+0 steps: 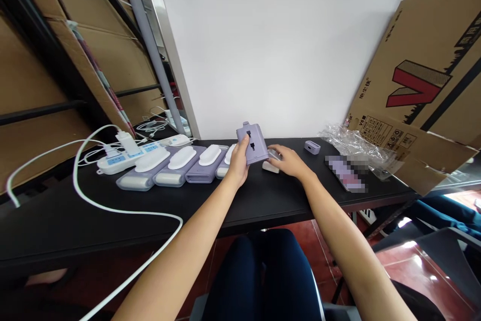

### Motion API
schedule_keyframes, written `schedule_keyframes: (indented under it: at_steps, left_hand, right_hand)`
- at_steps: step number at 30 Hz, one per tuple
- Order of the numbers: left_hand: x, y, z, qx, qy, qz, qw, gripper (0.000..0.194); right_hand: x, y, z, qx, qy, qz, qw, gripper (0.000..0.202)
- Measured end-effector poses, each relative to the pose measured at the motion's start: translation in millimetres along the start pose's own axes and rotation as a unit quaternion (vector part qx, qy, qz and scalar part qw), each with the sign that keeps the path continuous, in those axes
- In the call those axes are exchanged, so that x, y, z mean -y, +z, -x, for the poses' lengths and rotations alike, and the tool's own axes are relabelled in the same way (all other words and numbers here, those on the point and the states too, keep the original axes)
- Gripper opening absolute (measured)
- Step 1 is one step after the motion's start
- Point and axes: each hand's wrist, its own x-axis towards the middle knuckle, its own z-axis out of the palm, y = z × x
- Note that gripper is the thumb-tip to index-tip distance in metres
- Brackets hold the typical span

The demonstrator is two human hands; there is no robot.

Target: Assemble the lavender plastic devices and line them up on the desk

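Note:
Raised over the table in my left hand (237, 162) is a flat purple case (257, 141) with a small tab on its top edge and two black marks or fittings on its face. The thumb lies across its front. My right hand (287, 159) is low beside the case, its fingers closed around a small greyish piece (275, 154), partly hidden. Just below those fingers lies a small off-white block (270, 167). Left of my hands, several purple cases stand in a row, among them a folded one (203, 173) with a white oval pad (209, 155) on top.
A white power strip (124, 159) with plugs and a white cable (128, 211) occupies the left side. Rightward are a small purple box (312, 147), a phone (345, 173), crumpled clear plastic (361, 148) and a large cardboard box (421, 80). A white panel (281, 50) rises behind the black table (263, 201).

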Motion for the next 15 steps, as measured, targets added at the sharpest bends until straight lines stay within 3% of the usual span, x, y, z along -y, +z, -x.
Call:
schedule_keyframes:
  at_steps: [2, 5, 7, 10, 13, 15]
  left_hand:
    - [-1, -0.8, 0, -0.006, -0.011, 0.009, 1.000, 0.046]
    - [-2, -1.8, 0, -0.006, -0.023, 0.005, 1.000, 0.046]
    - [-1, -2.5, 0, 0.003, -0.024, -0.011, 1.000, 0.046]
    - [1, -3.5, 0, 0.016, -0.029, -0.034, 0.999, 0.048]
    - [1, -3.7, 0, 0.015, -0.052, -0.038, 0.998, 0.049]
    - [2, -3.0, 1, 0.010, -0.069, -0.033, 0.997, 0.048]
  right_hand:
    - [-8, -6, -1, -0.078, 0.023, -0.039, 0.996, 0.049]
    - [-20, -16, -2, -0.165, 0.126, 0.015, 0.978, 0.053]
    - [-29, -20, 0, -0.157, 0.217, 0.071, 0.961, 0.054]
    - [-37, -22, 4, -0.084, 0.317, 0.113, 0.938, 0.055]
    - [-38, -22, 7, -0.037, 0.368, 0.132, 0.920, 0.050]
    - [-35, -22, 8, -0.051, 0.372, 0.147, 0.915, 0.047]
